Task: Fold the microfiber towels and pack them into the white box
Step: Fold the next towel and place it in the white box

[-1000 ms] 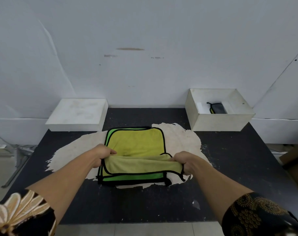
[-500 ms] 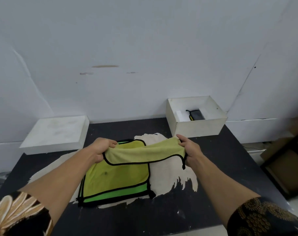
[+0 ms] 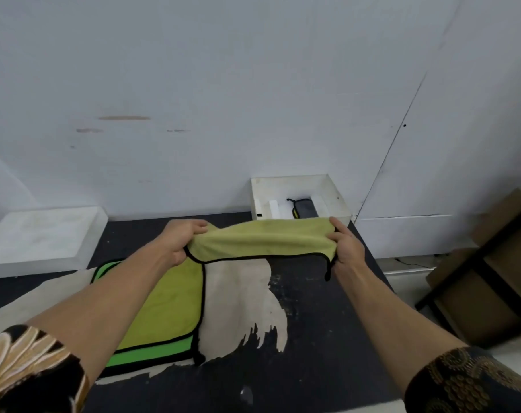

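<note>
Towel (image 3: 262,241), yellow-green with black edging and folded into a long band, hangs stretched level between two hands above the dark table (image 3: 312,338). The left hand (image 3: 180,244) has its fingers curled over the left end. The right hand (image 3: 344,248) pinches the right end between thumb and fingers, and a black loop dangles below it. The band hangs on the near side of the white box (image 3: 289,187) and hides part of its near wall. That box stands open at the far right of the table, and a dark towel (image 3: 305,208) lies inside it. Under the left forearm, a stack of towels (image 3: 169,296), yellow-green over bright green, lies flat on a pale worn patch (image 3: 238,293). A flat white block (image 3: 41,234) sits at the far left.
</note>
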Demonstrator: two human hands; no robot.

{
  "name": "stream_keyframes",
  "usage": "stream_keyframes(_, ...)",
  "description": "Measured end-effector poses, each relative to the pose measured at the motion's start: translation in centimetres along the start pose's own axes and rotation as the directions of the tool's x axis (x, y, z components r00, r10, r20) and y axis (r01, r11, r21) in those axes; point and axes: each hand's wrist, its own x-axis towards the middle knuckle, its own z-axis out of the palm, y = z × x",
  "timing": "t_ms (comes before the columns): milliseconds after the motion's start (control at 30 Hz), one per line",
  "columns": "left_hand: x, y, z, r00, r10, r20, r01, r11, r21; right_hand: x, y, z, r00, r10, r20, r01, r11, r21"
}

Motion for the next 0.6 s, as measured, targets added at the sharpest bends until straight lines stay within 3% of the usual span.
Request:
stream_keyframes(133,-0.1,-1.4,2.8,0.997,0.083,0.0,-0.082,0.996,-0.035,1.9,-1.4,-2.5,0.998,-0.05,0.026,0.05,0.999,-0.007)
stream_keyframes(200,-0.3,-4.2,3.7,0.996,0.081,-0.044,-0.082,0.996,-0.028,2.7,-0.1,-4.3,0.998,-0.059,0.0,0.059,0.99,-0.129)
stream_keyframes(267,-0.2,-8.3,4.3,0.992,0.014,-0.129,-0.015,1.0,-0.004,3.8,2.3,-6.8,0.998,-0.037,-0.044,0.019,0.933,-0.36)
stream_keyframes(367,-0.6,-14.8,4.3,0.966,-0.215,-0.142,0.223,0.974,0.049,4.6,6.4,-10.9,0.99,0.108,-0.092,-0.14,0.671,-0.728)
stream_keyframes(433,-1.1,-18.5,4.1,0.927,-0.366,-0.076,0.373,0.917,0.14,4.6,8.2,-12.8,0.968,0.222,-0.115,-0.21,0.475,-0.855)
stream_keyframes(600,-1.9,-21.8,4.3,0.938,-0.33,-0.11,0.348,0.888,0.302,4.3,9.1,-14.0,0.975,0.195,-0.104,-0.151,0.241,-0.959)
